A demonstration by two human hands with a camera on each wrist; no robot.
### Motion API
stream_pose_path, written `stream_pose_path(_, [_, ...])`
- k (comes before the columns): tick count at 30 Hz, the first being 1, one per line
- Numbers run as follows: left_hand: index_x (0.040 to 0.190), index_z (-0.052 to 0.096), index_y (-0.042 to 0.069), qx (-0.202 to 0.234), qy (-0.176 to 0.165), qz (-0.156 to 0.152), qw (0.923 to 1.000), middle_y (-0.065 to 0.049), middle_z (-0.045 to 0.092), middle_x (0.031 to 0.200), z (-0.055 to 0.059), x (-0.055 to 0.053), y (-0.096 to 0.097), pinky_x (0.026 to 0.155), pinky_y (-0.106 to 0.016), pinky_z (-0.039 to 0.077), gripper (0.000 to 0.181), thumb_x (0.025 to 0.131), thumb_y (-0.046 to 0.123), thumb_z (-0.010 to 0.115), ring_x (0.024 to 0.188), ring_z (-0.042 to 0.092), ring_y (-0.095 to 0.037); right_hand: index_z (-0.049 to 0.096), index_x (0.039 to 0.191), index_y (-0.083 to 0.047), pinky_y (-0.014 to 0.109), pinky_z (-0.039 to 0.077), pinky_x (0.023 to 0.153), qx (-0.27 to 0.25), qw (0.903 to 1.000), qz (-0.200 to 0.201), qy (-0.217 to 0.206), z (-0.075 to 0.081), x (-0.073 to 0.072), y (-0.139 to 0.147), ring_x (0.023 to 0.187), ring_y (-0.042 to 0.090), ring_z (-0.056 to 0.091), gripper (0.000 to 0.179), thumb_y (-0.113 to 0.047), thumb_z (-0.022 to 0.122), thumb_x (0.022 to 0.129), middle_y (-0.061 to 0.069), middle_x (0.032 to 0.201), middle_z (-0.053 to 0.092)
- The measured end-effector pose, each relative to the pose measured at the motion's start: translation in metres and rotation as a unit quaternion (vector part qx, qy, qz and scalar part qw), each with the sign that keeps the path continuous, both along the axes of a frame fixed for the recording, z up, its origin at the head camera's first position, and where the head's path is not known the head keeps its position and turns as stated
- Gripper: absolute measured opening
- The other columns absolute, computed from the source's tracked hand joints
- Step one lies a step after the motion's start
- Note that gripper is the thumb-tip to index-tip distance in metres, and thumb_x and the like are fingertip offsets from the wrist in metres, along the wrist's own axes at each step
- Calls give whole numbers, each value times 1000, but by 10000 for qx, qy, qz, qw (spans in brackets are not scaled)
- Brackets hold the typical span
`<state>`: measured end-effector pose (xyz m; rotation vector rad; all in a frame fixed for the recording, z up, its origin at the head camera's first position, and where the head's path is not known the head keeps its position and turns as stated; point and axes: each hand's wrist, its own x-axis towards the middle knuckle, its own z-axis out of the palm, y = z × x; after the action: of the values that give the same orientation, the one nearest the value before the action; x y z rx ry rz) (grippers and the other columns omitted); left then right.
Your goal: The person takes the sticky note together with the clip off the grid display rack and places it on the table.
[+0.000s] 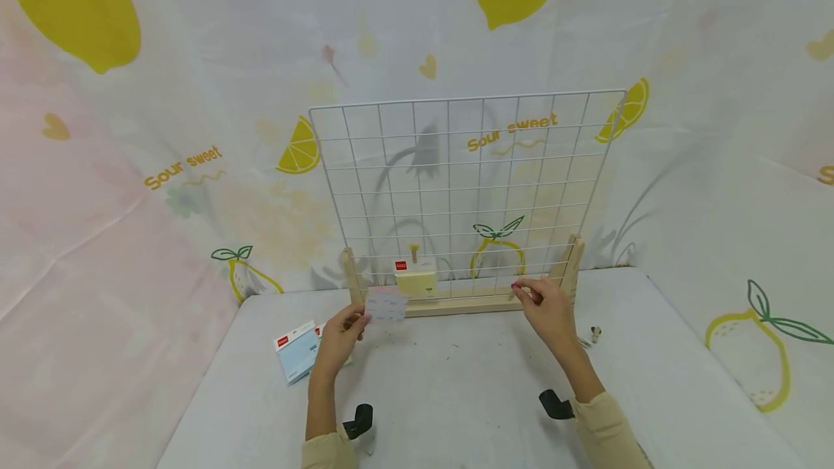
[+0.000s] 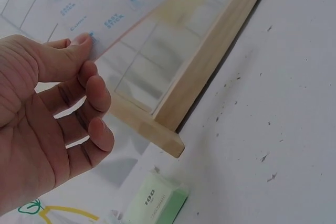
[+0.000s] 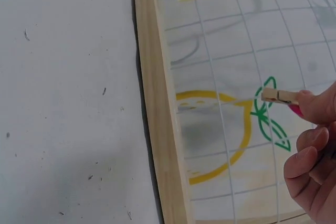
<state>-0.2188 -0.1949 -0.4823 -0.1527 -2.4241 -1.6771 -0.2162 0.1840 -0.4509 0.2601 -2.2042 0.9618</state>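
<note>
My left hand (image 1: pixel 340 335) pinches a thin sticky note pack (image 1: pixel 387 305) by its edge between thumb and forefinger. Blue "EASY STICK" print covers the pack's pale face (image 2: pixel 113 11) in the left wrist view. In my right hand (image 1: pixel 546 307), thumb and forefinger pinch a small wooden clothespin (image 3: pixel 278 96) with a pink piece on it; its tip points toward the wire grid panel (image 1: pixel 449 195). A yellow sticky note pack (image 1: pixel 417 283) hangs low on the grid, with a yellow-topped clothespin (image 1: pixel 414 252) at its upper edge.
The grid stands in a wooden base (image 1: pixel 469 305) at the back of the white table (image 1: pixel 449 396). At left lie a blue sticky note pack (image 1: pixel 300 355) and a green one (image 2: pixel 157 200), partly hidden behind my left hand. Another small clothespin (image 1: pixel 596 334) lies near my right wrist.
</note>
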Motion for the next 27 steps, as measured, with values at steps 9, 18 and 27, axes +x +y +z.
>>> stream_pose_path(9, [107,69,5,-35,-146,58,9999,-20,62,84,0,3,-8,58,-25,43,12,96,8,64,68,55,-20,76,87,0,28,28,53,41,10000,-2,-51,-5,1,4,60,14,35,11,3,81,77,-5,64,35])
stream_pose_path(18, [103,69,7,-287,-206,351,9988,-22,59,81,1,6,-20,55,-25,42,9,97,11,64,66,53,-18,76,86,0,28,28,53,14,10000,-70,-63,-9,4,8,59,14,34,13,3,82,75,-6,64,34])
stream_pose_path(27, [104,68,4,-328,-206,425,9983,-19,61,82,1,9,-33,57,-25,42,11,96,10,64,66,54,-17,76,86,-3,27,28,51,117,9998,-170,-4,-16,5,15,58,10,33,14,2,83,75,-8,65,34])
